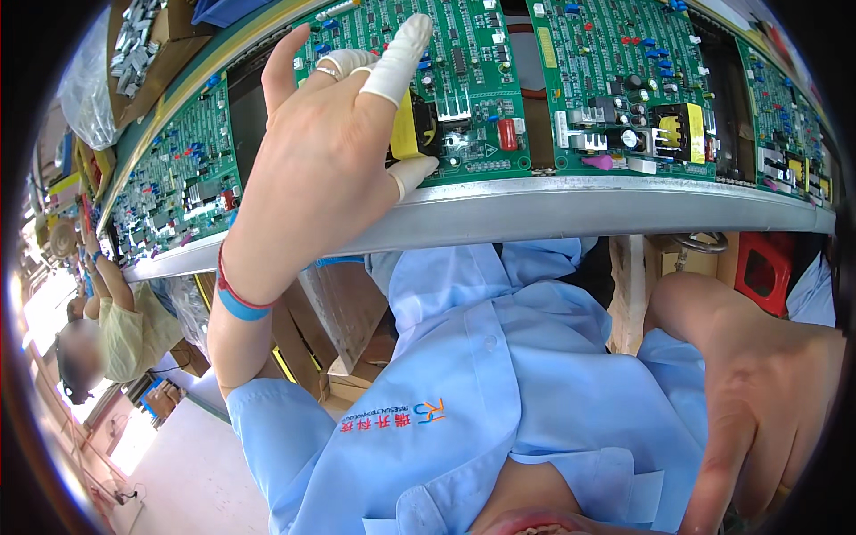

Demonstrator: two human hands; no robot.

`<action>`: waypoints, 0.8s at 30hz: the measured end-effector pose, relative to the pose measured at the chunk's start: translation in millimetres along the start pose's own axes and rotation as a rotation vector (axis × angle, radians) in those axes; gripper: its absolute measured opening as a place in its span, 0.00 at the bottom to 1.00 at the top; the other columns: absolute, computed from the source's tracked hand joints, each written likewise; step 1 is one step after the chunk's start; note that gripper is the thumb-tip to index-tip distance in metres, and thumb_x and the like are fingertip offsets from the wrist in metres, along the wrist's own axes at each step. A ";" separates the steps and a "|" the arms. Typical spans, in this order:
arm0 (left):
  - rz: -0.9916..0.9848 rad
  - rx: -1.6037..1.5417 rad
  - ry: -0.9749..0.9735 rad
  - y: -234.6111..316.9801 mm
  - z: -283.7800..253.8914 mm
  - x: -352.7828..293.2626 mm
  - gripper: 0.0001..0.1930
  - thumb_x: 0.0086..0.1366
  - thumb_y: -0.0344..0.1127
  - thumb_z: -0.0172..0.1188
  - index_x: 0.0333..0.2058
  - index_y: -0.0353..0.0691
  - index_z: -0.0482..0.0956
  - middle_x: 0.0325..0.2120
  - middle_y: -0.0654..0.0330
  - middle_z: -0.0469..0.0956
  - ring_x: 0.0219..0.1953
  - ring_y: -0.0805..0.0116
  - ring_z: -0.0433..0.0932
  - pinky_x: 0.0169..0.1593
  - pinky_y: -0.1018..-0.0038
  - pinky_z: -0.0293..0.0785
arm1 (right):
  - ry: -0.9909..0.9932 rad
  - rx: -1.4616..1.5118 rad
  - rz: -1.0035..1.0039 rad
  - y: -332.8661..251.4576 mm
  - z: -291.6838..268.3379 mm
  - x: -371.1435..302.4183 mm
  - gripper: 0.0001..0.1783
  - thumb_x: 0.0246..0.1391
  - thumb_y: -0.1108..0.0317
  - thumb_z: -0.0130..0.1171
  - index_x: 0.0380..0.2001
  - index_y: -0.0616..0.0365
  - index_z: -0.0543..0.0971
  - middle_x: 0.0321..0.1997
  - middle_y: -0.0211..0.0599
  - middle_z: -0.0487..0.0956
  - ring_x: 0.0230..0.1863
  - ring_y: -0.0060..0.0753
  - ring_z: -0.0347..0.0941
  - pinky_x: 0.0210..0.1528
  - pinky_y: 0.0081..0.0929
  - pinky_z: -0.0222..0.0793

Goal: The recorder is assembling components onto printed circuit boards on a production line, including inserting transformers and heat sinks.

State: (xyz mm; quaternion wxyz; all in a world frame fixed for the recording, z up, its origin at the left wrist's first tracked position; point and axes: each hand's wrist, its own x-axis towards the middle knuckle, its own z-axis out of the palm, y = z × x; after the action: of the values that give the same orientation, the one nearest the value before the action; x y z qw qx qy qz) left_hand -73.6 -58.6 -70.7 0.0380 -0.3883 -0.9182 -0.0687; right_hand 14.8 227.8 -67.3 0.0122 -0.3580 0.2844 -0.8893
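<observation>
My left hand point(330, 143) lies over a green circuit board point(486, 80) at the top middle. Its fingers are spread, and white finger cots cover the thumb and some of the fingers. The thumb rests by the board's near edge, beside a yellow-wrapped transformer point(404, 134) that the hand partly hides. A red capacitor point(507, 134) stands to the right on that board. My right hand point(758, 401) is raised off the boards at the lower right, near my shoulder. Its fingers point down and run out at the picture's rim, so their tips and anything in them are hidden.
More circuit boards stand in the row, one to the right point(624, 89) and one to the left point(183, 160). A metal rail point(571, 203) runs along their near side. A cardboard box point(169, 53) of metal parts sits at the upper left. Another person point(125, 330) works further left.
</observation>
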 end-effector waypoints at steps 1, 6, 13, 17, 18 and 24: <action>-0.006 0.002 -0.004 -0.3 -0.6 -0.3 0.50 0.42 0.35 0.74 0.65 0.43 0.59 0.35 0.58 0.79 0.44 0.56 0.75 0.64 0.53 0.49 | 0.003 0.012 0.007 -4.8 0.1 -5.5 0.06 0.52 0.62 0.61 0.25 0.49 0.82 0.17 0.28 0.77 0.15 0.19 0.67 0.51 0.50 0.67; 0.070 0.031 -0.047 -1.5 -5.2 3.7 0.48 0.44 0.36 0.74 0.64 0.42 0.59 0.33 0.55 0.78 0.42 0.54 0.75 0.64 0.53 0.49 | 0.018 0.037 0.042 -20.0 -3.9 -17.5 0.07 0.52 0.63 0.61 0.23 0.49 0.82 0.16 0.28 0.76 0.15 0.20 0.67 0.53 0.49 0.67; 0.007 0.008 -0.032 0.9 -1.7 -3.2 0.45 0.45 0.34 0.72 0.64 0.41 0.60 0.30 0.53 0.76 0.43 0.51 0.74 0.64 0.53 0.50 | 0.033 0.066 0.086 -5.9 -2.9 -6.3 0.09 0.51 0.63 0.61 0.19 0.50 0.81 0.15 0.27 0.76 0.15 0.20 0.67 0.55 0.49 0.67; 0.010 -0.004 -0.059 3.0 -3.1 -1.4 0.43 0.45 0.33 0.71 0.62 0.35 0.62 0.27 0.54 0.75 0.42 0.50 0.75 0.64 0.52 0.50 | 0.038 0.085 0.122 1.7 4.1 -1.5 0.10 0.50 0.64 0.61 0.17 0.50 0.81 0.15 0.27 0.76 0.15 0.21 0.67 0.56 0.48 0.67; 0.000 0.032 -0.084 4.8 -3.7 -3.1 0.43 0.45 0.33 0.70 0.61 0.34 0.63 0.26 0.54 0.75 0.41 0.51 0.75 0.64 0.52 0.50 | 0.035 0.096 0.134 -2.6 1.1 -3.4 0.11 0.50 0.64 0.61 0.16 0.50 0.81 0.14 0.27 0.76 0.15 0.21 0.67 0.57 0.48 0.67; 0.018 0.073 0.053 8.2 5.4 -9.2 0.41 0.45 0.32 0.70 0.60 0.32 0.63 0.23 0.56 0.73 0.40 0.53 0.75 0.63 0.52 0.52 | 0.027 0.127 0.189 -13.3 -24.6 4.0 0.13 0.49 0.65 0.60 0.13 0.51 0.81 0.14 0.27 0.76 0.15 0.21 0.68 0.59 0.48 0.67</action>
State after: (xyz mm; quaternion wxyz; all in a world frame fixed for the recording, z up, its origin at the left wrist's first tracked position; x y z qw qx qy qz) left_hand -61.4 -58.6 -76.4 0.0772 -0.3931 -0.9151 -0.0451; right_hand -1.6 250.3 -72.3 0.1150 -0.3161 0.2599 -0.9051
